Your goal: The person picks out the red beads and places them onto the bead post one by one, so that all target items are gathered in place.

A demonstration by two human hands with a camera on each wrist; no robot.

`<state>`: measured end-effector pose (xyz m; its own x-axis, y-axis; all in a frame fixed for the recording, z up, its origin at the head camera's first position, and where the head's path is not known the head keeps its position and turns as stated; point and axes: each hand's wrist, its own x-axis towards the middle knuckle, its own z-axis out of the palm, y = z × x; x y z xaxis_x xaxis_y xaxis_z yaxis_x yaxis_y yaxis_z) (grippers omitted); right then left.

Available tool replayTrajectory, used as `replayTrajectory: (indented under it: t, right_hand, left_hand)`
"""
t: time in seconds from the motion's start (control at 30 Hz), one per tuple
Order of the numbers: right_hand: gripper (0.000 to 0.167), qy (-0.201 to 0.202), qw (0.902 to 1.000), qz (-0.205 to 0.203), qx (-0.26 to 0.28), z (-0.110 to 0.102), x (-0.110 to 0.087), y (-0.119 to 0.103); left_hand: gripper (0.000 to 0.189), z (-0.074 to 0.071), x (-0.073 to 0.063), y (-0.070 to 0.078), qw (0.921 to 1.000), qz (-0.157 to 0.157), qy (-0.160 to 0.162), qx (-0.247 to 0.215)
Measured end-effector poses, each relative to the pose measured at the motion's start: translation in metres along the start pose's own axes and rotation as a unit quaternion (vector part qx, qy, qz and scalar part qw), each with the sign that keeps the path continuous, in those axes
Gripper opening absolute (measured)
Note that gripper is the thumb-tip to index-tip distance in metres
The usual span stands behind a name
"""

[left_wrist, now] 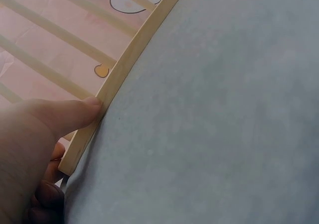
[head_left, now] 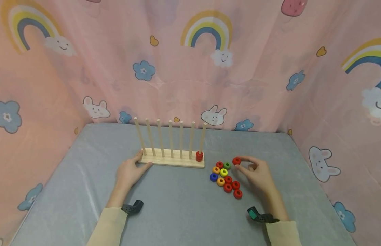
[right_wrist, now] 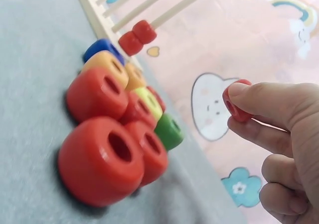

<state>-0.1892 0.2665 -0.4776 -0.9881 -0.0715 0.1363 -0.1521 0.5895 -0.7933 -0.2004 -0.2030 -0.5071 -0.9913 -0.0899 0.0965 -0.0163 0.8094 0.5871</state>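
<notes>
A wooden peg stand (head_left: 172, 160) with several upright pegs stands on the table, and two red beads (head_left: 199, 156) are stacked on its rightmost peg. My left hand (head_left: 130, 171) grips the stand's left end, the thumb lying along the front edge of the base (left_wrist: 124, 67). Between thumb and fingertips, my right hand (head_left: 258, 173) pinches a red bead (right_wrist: 238, 100), raised beside the loose beads. Those lie in a cluster left of that hand: several red ones (head_left: 237, 194), a green bead (head_left: 227, 165), a yellow bead (head_left: 223, 172), two orange beads (head_left: 220, 181) and a blue bead (head_left: 213, 177).
A grey cloth covers the table (head_left: 172, 212). Pink curtains (head_left: 178, 89) printed with rainbows, rabbits and flowers hang behind it and along both sides. Each wrist wears a black strap mount (head_left: 133, 207).
</notes>
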Motion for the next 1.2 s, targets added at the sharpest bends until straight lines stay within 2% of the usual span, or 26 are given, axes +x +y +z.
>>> replayTrajectory:
  t: [0.4,0.63,0.87,1.2]
  right_hand:
    - [0.033,0.047,0.9982,-0.034,-0.013,-0.007,-0.002,-0.022]
    - [0.032,0.051,0.9976,-0.043,-0.02,-0.009,-0.003,-0.025]
    - [0.03,0.071,0.9943,-0.074,-0.029,-0.013,-0.005,-0.033]
    - [0.032,0.07,0.9955,-0.064,-0.007,-0.007,-0.005,-0.036]
  left_hand:
    - [0.077,0.001,-0.002,0.002,1.0,-0.002,0.004,-0.008]
    - [0.076,0.002,-0.001,0.002,1.0,0.0,0.003,-0.007]
    - [0.076,0.002,0.0,0.003,0.9999,0.005,0.003,-0.01]
    - [0.076,0.002,0.0,0.0,1.0,0.004,0.005,-0.005]
